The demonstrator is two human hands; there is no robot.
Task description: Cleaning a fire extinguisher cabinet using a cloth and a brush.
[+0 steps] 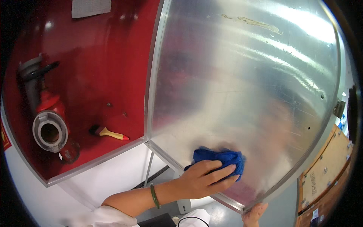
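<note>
In my left hand is a bunched blue cloth, pressed against the lower inner face of a metal cabinet door. A green bangle circles that wrist. Only part of my right hand shows, at the door's bottom corner; it grips the frame edge there, with some fingers hidden. The door stands swung open beside a red-lined hydrant cabinet. Inside the cabinet, at left, is a red hydrant valve with a round metal outlet and a dark handwheel.
A paintbrush with a yellow, red-tipped handle lies in the cabinet near its lower edge. A paper sheet hangs on the red back wall. Wooden crates stand at right beyond the door. A latch sits on the door's outer edge.
</note>
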